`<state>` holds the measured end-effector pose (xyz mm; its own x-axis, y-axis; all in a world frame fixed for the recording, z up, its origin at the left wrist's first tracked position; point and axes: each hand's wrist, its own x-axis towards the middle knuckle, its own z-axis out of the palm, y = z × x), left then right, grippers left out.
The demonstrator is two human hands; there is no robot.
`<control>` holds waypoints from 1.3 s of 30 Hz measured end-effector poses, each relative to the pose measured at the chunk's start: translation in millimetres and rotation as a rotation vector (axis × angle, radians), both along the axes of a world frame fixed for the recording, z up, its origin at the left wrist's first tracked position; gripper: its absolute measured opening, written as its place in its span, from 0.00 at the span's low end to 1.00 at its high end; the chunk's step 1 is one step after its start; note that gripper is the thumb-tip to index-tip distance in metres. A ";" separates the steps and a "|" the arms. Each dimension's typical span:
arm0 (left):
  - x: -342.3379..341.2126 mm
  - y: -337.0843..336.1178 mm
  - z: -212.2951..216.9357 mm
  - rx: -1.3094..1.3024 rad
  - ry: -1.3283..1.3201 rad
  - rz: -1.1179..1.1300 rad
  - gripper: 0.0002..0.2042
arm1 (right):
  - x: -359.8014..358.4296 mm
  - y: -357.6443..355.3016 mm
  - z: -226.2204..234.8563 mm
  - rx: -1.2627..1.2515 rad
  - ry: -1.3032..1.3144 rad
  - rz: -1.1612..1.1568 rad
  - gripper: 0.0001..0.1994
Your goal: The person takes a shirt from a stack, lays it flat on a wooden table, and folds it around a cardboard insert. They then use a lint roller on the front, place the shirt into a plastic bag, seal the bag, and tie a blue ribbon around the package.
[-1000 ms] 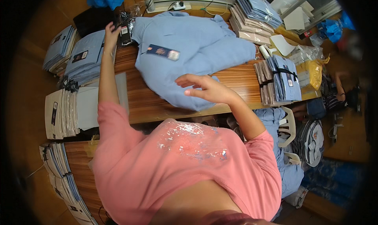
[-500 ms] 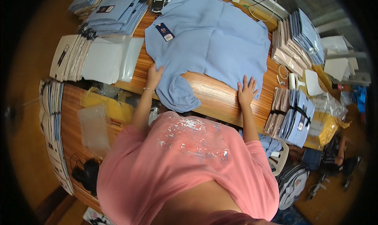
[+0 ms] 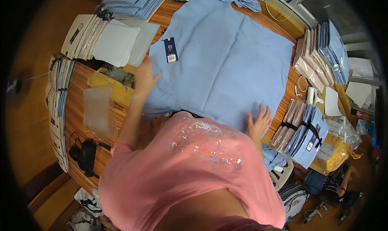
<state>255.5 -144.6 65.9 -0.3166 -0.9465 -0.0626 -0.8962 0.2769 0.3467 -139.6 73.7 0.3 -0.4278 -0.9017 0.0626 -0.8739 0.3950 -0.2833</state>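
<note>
The shirt, light blue, lies spread on the worktop between and beyond the two hands. Its near edge runs up to the wearer's pink top, and at the far end a sleeve bends off to the right.

The left hand is at the shirt's left edge, low on that side. It is blurred, with the thumb standing away from the fingers; whether it pinches cloth or only touches it, I cannot tell. The right hand rests at the near right corner of the shirt, fingers spread wide over the cloth and gripping nothing.

A navy tag lies on the shirt's upper left part, beyond the left hand, on a dark loop. It carries a small orange mark at the top, pale lettering in the middle and a white barcode sticker at the bottom.

A dark label also shows on the beige stack at the left. To the right of the right hand, a blue bundle bound with a black strap bears a dark tag with a white sticker, its print too small to read.
</note>
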 end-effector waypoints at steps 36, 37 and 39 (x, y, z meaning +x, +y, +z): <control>-61.2 -145.3 -124.5 -0.269 -0.023 -0.178 0.22 | -64.4 -80.0 -59.9 0.178 0.162 -0.193 0.29; -61.5 -150.3 -124.1 -0.284 -0.028 -0.169 0.23 | -64.4 -77.0 -64.6 0.085 0.188 -0.178 0.29; -60.3 -171.9 -127.6 -0.314 -0.027 -0.155 0.24 | -61.7 -86.1 -62.3 0.084 0.162 -0.176 0.30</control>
